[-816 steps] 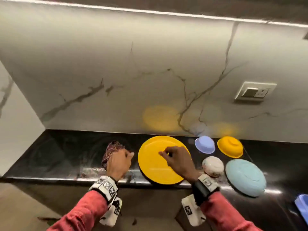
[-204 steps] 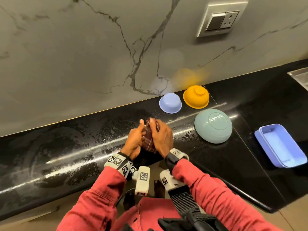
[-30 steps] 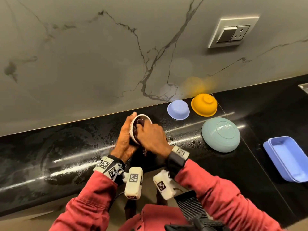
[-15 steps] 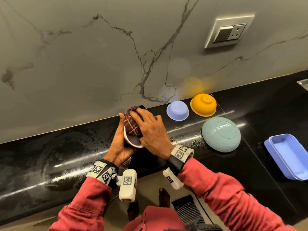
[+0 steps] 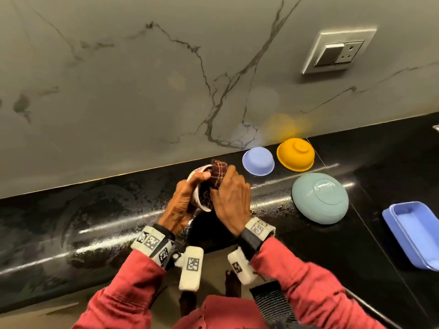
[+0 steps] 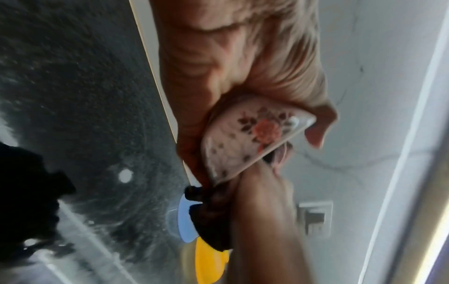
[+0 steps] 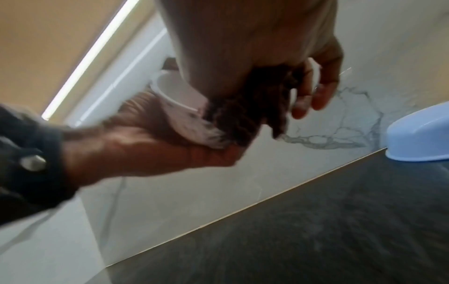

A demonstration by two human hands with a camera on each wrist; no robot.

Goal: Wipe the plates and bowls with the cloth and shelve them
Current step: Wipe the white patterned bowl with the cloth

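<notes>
Gripping the floral bowl [image 5: 202,193] above the tabletop [image 5: 95,224], left hand [image 5: 183,207] curls round it; right hand [image 5: 231,198] clutches the checked cloth [image 5: 217,174]; hard rubbing could twist the wet bowl loose.

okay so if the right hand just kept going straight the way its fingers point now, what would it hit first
The right hand presses the cloth into the floral bowl held by the left hand, so it would meet the bowl's inside first. Beyond that, probably the marble wall, though depth is unclear.

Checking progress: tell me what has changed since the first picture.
The yellow plate has gone from the counter. The floral bowl was lifted off it into the left hand; the right hand now wipes it with the cloth. Lilac, yellow and teal dishes remain upturned.
</notes>
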